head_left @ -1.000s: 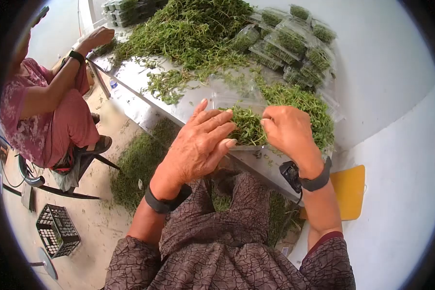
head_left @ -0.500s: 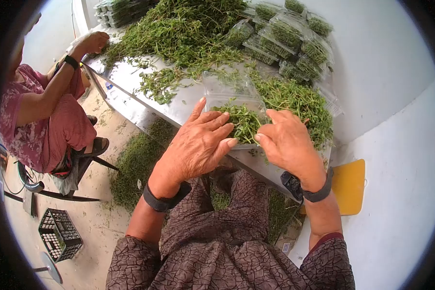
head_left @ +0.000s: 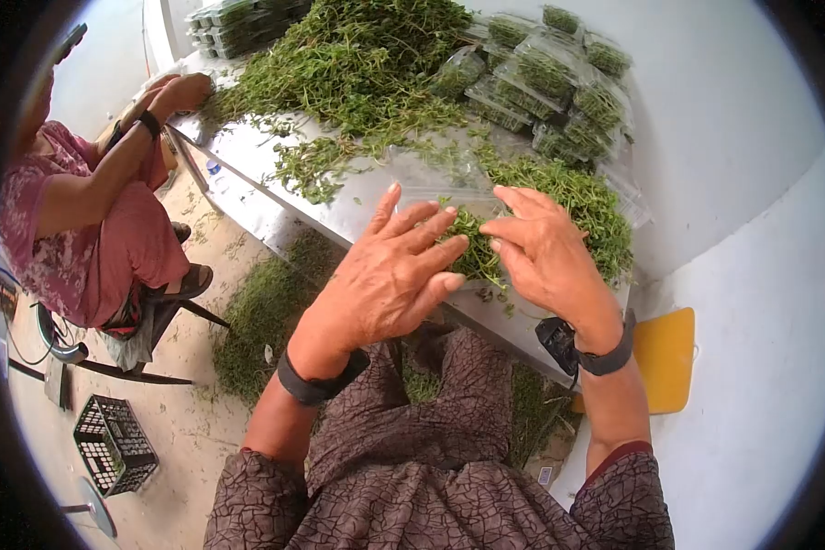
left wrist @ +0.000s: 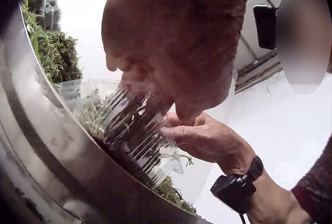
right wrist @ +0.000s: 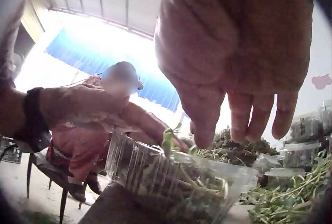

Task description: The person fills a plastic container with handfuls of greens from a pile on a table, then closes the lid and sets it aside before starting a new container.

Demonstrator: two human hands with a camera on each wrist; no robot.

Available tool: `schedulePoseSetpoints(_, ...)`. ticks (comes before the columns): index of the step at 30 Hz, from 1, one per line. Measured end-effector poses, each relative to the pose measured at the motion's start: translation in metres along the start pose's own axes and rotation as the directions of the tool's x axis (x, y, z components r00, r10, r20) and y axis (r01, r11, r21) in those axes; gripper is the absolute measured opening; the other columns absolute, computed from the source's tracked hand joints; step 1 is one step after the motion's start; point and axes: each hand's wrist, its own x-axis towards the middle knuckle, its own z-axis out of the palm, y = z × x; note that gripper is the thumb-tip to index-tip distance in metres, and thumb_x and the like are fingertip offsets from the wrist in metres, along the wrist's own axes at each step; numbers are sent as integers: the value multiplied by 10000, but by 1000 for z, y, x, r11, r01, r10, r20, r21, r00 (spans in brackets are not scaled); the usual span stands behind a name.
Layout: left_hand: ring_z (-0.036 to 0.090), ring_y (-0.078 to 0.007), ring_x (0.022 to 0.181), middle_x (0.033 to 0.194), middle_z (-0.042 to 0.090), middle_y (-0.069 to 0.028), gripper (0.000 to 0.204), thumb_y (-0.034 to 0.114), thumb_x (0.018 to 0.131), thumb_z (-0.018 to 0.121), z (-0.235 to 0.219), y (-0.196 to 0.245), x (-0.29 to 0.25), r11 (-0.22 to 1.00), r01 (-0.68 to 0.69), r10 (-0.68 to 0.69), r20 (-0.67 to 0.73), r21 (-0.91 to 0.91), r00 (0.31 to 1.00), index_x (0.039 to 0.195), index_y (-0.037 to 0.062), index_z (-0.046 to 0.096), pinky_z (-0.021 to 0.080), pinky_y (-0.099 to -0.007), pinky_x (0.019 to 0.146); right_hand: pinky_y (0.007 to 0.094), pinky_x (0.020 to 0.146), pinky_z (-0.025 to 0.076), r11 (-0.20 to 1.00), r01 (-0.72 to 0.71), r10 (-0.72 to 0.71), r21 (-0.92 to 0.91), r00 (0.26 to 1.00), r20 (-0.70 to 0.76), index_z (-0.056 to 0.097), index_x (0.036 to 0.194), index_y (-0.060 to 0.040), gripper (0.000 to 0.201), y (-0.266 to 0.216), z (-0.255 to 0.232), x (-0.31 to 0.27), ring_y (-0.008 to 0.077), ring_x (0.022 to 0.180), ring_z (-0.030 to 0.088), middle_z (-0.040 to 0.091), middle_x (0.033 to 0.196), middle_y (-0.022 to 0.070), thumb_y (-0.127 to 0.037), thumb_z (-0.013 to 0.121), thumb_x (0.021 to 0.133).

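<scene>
A clear plastic clamshell box (right wrist: 140, 161) filled with leafy green stems (head_left: 472, 257) sits at the near edge of the metal table, its lid (head_left: 435, 170) folded back. My left hand (head_left: 385, 270) lies over the box's left side, fingers spread and nearly straight, their tips at the greens. From the right, my right hand (head_left: 555, 257) hovers at the box with fingers extended and slightly apart. In the right wrist view its fingers (right wrist: 249, 115) point down over the box, holding nothing visible. One stem (right wrist: 168, 141) stands up above the rim.
A large heap of greens (head_left: 367, 73) covers the table's far part, and a smaller pile (head_left: 582, 202) lies right of the box. Filled boxes (head_left: 545, 73) are stacked at the back right. Another person (head_left: 110, 202) sits at left. A yellow stool (head_left: 665, 357) stands at right.
My right hand's fingers, curled at the greens before, have straightened and spread. My left hand has shifted slightly right over the box and covers more of the greens.
</scene>
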Motion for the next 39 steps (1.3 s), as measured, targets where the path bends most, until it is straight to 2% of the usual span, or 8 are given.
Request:
schedulePoseSetpoints(3, 495, -318, 1228, 1167, 593, -152, 346, 308, 945, 507, -4, 1, 1, 995, 71, -85, 225, 67, 971, 1072, 24, 657, 148, -550, 1179, 463, 1021, 400, 999, 28, -28, 31, 1000, 4, 704, 980, -22, 210, -4, 6, 6, 394, 1203, 520, 584, 1247, 275, -87, 654, 787)
schedulePoseSetpoints(19, 535, -320, 1153, 1038, 600, -138, 294, 284, 939, 524, -1, -1, -4, 992, 119, -125, 206, 41, 970, 952, 14, 639, 155, -552, 1178, 465, 1002, 374, 980, 160, -156, -122, 987, 40, 721, 894, -33, 139, -8, 29, 12, 357, 1186, 504, 589, 1199, 213, -98, 646, 796)
schedulePoseSetpoints(25, 560, -315, 1096, 999, 605, -134, 317, 291, 949, 501, -3, 0, -4, 991, 122, -129, 194, 48, 972, 936, 8, 643, 159, -553, 1177, 478, 1004, 350, 970, 108, -105, -219, 994, 26, 734, 871, -41, 159, -3, 30, 11, 363, 1184, 488, 597, 1169, 205, -161, 656, 801)
schedulePoseSetpoints(28, 571, -309, 1073, 991, 613, -132, 323, 287, 958, 489, -6, 0, -4, 988, 147, -155, 214, 50, 965, 928, 6, 645, 153, -555, 1179, 473, 1062, 326, 913, -46, 107, -405, 986, 127, 718, 916, -36, 180, -3, 22, 15, 368, 1249, 459, 589, 1247, 208, -157, 636, 812)
schedulePoseSetpoints(31, 579, -307, 1057, 992, 619, -130, 320, 277, 963, 480, -5, -2, -4, 990, 134, -139, 193, 42, 971, 925, 5, 645, 149, -558, 1179, 468, 1059, 337, 973, -102, 154, -208, 956, 249, 718, 927, -45, 184, 6, 17, 15, 366, 1248, 473, 585, 1266, 220, -170, 630, 824)
schedulePoseSetpoints(34, 573, -302, 1108, 1047, 628, -137, 327, 276, 968, 469, -7, -3, -4, 988, 153, -157, 241, 32, 958, 955, 6, 654, 141, -553, 1183, 455, 1035, 378, 989, 16, -3, -144, 995, 96, 727, 952, -41, 221, 15, 18, 10, 359, 1225, 497, 577, 1260, 253, -189, 655, 805)
schedulePoseSetpoints(36, 553, -306, 1176, 1123, 629, -142, 328, 277, 966, 469, -10, -5, -10, 992, 110, -108, 47, -59, 993, 1008, 14, 660, 140, -544, 1186, 473, 1038, 392, 999, 27, -27, 38, 999, -19, 712, 1013, -26, 270, 18, 1, 7, 387, 1228, 501, 564, 1284, 265, -160, 663, 783)
schedulePoseSetpoints(39, 504, -327, 1261, 1263, 598, -149, 366, 294, 977, 448, -20, -8, -15, 990, 137, -135, 71, -24, 988, 1115, 24, 653, 147, -540, 1186, 459, 1082, 365, 999, -20, 17, 47, 998, 65, 692, 1080, -24, 324, 17, -21, -9, 397, 1285, 461, 533, 1347, 241, -112, 667, 769)
